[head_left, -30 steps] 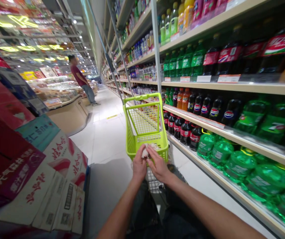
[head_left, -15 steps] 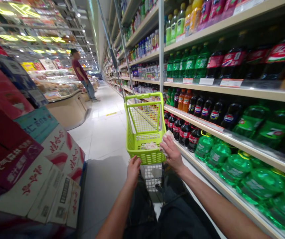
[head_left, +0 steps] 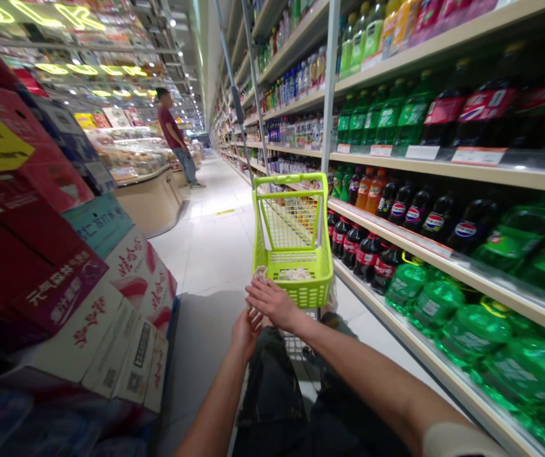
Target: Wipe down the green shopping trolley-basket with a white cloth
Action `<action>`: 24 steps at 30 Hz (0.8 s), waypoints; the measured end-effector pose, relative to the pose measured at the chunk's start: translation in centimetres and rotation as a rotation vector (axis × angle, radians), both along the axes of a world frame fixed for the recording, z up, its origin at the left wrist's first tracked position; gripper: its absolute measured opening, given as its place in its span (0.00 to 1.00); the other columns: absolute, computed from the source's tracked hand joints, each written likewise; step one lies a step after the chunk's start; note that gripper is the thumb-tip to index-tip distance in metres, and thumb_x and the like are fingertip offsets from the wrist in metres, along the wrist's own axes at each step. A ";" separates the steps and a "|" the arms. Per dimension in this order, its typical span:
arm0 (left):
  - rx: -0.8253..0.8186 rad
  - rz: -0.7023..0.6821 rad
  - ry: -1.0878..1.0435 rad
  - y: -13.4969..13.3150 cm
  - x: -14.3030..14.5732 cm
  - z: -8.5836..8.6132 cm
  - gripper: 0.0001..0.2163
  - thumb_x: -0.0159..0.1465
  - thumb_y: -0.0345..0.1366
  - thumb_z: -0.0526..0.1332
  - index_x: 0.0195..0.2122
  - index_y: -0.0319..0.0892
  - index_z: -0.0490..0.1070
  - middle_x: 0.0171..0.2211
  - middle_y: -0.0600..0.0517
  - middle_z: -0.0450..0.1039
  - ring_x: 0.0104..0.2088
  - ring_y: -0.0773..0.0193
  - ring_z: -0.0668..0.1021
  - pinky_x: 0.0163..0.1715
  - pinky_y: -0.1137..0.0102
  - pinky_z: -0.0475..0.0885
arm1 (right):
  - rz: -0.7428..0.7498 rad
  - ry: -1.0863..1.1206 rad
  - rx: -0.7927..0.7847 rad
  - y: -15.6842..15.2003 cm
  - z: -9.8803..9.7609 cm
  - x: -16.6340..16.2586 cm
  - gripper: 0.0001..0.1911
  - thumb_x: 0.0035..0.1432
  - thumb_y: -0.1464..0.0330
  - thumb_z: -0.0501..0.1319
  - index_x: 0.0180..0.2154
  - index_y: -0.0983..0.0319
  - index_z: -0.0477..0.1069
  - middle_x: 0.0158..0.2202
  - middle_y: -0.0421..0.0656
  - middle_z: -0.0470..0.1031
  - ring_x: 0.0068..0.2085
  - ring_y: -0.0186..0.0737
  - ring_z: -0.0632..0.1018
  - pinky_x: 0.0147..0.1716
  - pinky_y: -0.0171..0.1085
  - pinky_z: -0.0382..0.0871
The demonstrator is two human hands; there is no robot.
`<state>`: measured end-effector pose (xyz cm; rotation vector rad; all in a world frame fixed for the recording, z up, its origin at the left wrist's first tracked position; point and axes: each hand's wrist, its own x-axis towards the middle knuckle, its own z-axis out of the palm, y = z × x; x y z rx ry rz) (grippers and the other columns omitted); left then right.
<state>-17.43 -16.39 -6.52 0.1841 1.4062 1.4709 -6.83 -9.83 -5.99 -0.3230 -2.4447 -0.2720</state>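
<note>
A lime-green shopping cart stands right in front of my legs, with a crumpled whitish cloth lying in its basket. My right hand reaches across to the basket's near left corner. Its fingers press a second crumpled cloth against that corner, and part of this cloth is hidden behind them. Just below, my left hand is close against the right one. Its fingers are loosely bent and apart, partly covered by the right hand, with nothing seen in them.
On the right run shelves of bottled drinks, with large green bottles along the bottom. Stacked drink cartons stand close on the left. Further up the aisle floor, a person stands beside a display counter.
My right hand has moved with its cloth from the basket's right side to its near left corner. My left hand has dropped slightly down and left, off the basket. The view has turned left.
</note>
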 end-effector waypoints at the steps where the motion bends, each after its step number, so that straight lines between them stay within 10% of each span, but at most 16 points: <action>1: -0.007 0.001 0.000 -0.1 -0.1 0.1 0.09 0.61 0.36 0.50 0.38 0.44 0.67 0.42 0.50 0.72 0.39 0.65 0.76 0.35 0.71 0.66 | -0.006 -0.053 -0.007 0.2 -0.4 -0.2 0.13 0.60 0.72 0.51 0.45 0.62 0.68 0.53 0.45 0.66 0.56 0.41 0.63 0.55 0.46 0.58; 7: -0.050 0.019 0.013 -0.9 -0.2 0.0 0.08 0.60 0.36 0.51 0.38 0.42 0.66 0.42 0.47 0.71 0.39 0.65 0.75 0.34 0.72 0.65 | -0.102 -0.183 -0.096 -0.9 -6.2 3.3 0.10 0.58 0.72 0.53 0.40 0.61 0.71 0.45 0.45 0.73 0.50 0.38 0.71 0.48 0.41 0.65; 14: -0.047 -0.031 0.055 0.1 2.2 -0.1 0.08 0.60 0.36 0.51 0.38 0.43 0.66 0.40 0.50 0.72 0.35 0.68 0.75 0.35 0.72 0.65 | -0.155 0.188 0.012 0.5 -1.1 4.1 0.15 0.60 0.74 0.49 0.46 0.60 0.68 0.52 0.45 0.67 0.58 0.40 0.61 0.53 0.47 0.59; 20: -0.031 -0.091 0.146 0.1 3.0 0.2 0.09 0.60 0.37 0.52 0.38 0.42 0.67 0.42 0.49 0.72 0.36 0.67 0.75 0.29 0.74 0.64 | -0.214 -0.036 -0.157 -0.1 -6.2 6.1 0.11 0.58 0.74 0.53 0.39 0.60 0.72 0.46 0.45 0.72 0.50 0.40 0.70 0.46 0.43 0.68; 24: -0.023 -0.092 0.183 0.4 3.1 0.1 0.10 0.60 0.38 0.51 0.39 0.42 0.66 0.43 0.49 0.71 0.39 0.66 0.75 0.29 0.74 0.64 | -0.227 0.101 -0.148 -0.3 -4.6 7.3 0.14 0.59 0.74 0.51 0.44 0.60 0.70 0.50 0.46 0.69 0.56 0.41 0.64 0.50 0.46 0.63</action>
